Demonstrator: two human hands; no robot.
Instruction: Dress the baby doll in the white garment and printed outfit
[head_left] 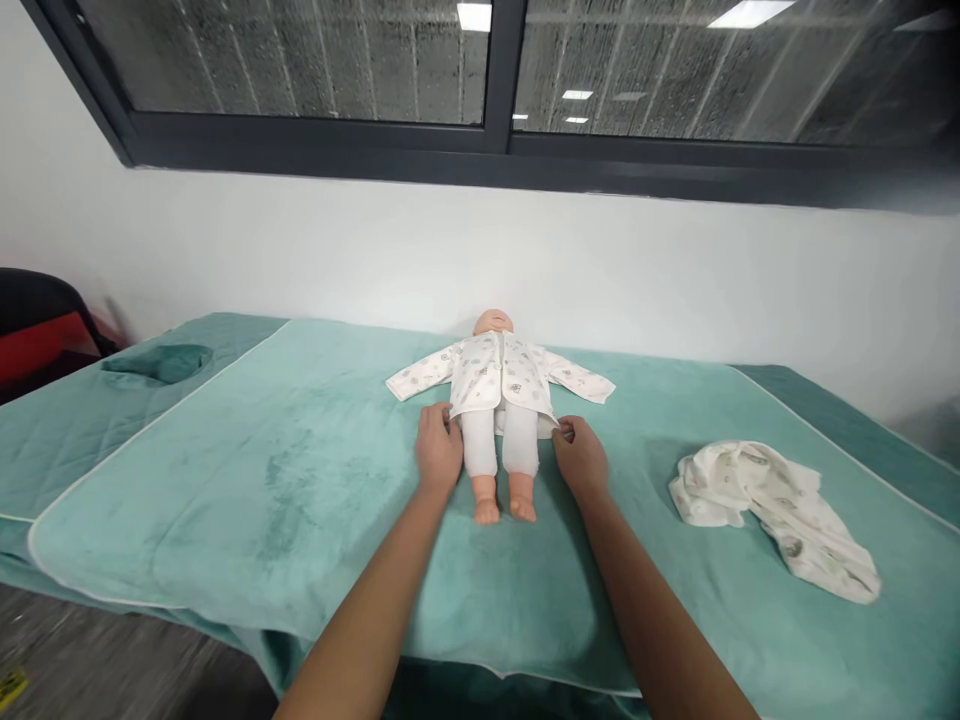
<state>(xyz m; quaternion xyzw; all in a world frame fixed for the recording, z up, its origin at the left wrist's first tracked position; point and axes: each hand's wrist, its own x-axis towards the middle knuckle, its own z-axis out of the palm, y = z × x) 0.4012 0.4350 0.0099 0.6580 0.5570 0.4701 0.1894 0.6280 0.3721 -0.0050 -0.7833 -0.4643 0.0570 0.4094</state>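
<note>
A baby doll point(493, 320) lies on its back, head toward the wall and bare feet toward me. It wears a white patterned baby jacket point(480, 375), closed down the front, with both sleeves spread sideways. Its legs are white down to the bare lower shins. My left hand point(439, 445) pinches the jacket's lower hem at the left corner. At the right corner of the hem, my right hand point(581, 452) has thumb and fingers closed on the cloth, lifting it slightly outward.
A green plush cover point(322, 580) spreads over the table. Crumpled white patterned clothing point(780, 510) lies to the right. A darker green folded cloth point(161, 363) sits at the far left, near a black and red chair point(45, 330). Behind stand a white wall and window point(495, 130).
</note>
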